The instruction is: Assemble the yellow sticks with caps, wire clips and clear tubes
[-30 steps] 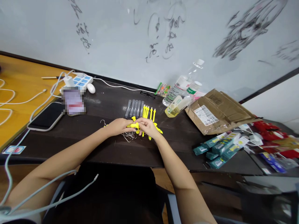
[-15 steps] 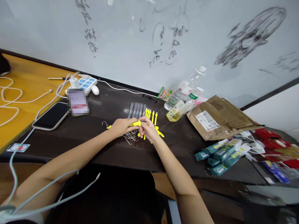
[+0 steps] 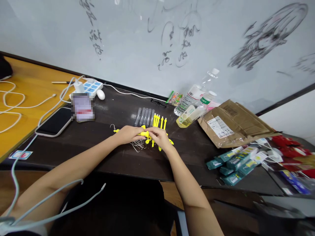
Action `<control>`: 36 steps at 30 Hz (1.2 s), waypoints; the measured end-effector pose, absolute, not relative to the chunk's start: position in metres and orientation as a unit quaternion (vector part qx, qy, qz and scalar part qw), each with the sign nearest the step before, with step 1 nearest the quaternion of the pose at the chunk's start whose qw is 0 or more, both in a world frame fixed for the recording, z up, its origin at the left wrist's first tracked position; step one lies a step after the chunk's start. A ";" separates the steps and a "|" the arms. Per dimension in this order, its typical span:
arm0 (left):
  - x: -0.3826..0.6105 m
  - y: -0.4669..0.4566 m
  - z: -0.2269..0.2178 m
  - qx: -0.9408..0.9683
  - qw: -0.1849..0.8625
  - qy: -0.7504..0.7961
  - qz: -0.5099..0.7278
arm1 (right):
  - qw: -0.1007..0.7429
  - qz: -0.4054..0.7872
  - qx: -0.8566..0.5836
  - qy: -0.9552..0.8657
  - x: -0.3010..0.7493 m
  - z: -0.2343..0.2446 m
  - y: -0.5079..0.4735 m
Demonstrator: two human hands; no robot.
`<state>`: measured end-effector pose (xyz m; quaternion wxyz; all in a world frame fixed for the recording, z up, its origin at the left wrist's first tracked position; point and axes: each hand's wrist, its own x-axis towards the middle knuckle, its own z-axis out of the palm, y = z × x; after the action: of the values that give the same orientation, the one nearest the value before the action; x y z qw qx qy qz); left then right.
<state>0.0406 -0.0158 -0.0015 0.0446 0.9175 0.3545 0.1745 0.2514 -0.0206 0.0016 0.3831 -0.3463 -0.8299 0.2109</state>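
My left hand (image 3: pixel 128 134) is closed around a yellow plastic piece (image 3: pixel 144 134) with a flanged end, held just above the dark table (image 3: pixel 108 164). Fingertips of my right hand (image 3: pixel 160 137) pinch at the right end of that piece; whether a thin wire is between them is too small to tell. Bent metal wire hooks (image 3: pixel 138 145) lie in a tangle beneath my hands. Behind them stand out clear tubes (image 3: pixel 145 116) in a row, beside several yellow stems (image 3: pixel 157 120). More yellow parts are partly hidden under my right hand.
Bottles (image 3: pixel 189 114) and a brown cardboard parcel (image 3: pixel 221 126) lie to the right, with teal boxes (image 3: pixel 237 164) in front. At left are a phone (image 3: pixel 54 122), a power strip (image 3: pixel 92 88), a white mouse (image 3: pixel 100 94) and cables. A whiteboard (image 3: pixel 128 49) rises behind.
My right hand has turned over more, its fingers now stretched to the yellow piece's end. The wire seen at its fingertips before is no longer visible. The piece has shifted slightly downward.
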 end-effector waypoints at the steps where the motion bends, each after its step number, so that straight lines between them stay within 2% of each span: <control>1: 0.040 -0.016 0.000 0.919 0.045 0.351 0.172 | 0.378 0.222 -0.348 -0.829 0.251 0.001 -0.022; 8: 0.040 -0.016 0.000 0.913 0.042 0.364 0.177 | 0.344 0.337 -0.378 -0.791 0.246 -0.003 -0.026; 10: 0.052 -0.027 -0.005 0.910 0.044 0.369 0.184 | 0.361 0.363 -0.390 -0.766 0.245 -0.005 -0.022; 15: 0.082 -0.052 -0.017 0.953 0.062 0.254 0.155 | 0.431 0.375 -0.424 -0.703 0.247 -0.005 -0.009; 18: 0.073 -0.039 -0.014 0.937 0.017 0.310 0.163 | 0.428 0.346 -0.414 -0.725 0.245 -0.004 -0.010; 21: 0.058 -0.021 -0.010 0.932 -0.006 0.327 0.156 | 0.388 0.291 -0.425 -0.764 0.241 -0.005 -0.014; 24: 0.052 -0.014 -0.009 0.922 0.004 0.350 0.166 | 0.355 0.234 -0.439 -0.791 0.239 -0.006 -0.015; 30: 0.053 -0.019 -0.008 0.911 0.000 0.369 0.183 | 0.325 0.200 -0.427 -0.820 0.240 -0.008 -0.016; 36: 0.051 -0.020 -0.006 0.877 0.002 0.420 0.234 | 0.260 0.116 -0.491 -0.823 0.237 -0.011 -0.020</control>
<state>0.0514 -0.0200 -0.0060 0.0018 0.8765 0.4205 0.2342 0.2368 -0.0202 -0.0110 0.2605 -0.4910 -0.8232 0.1155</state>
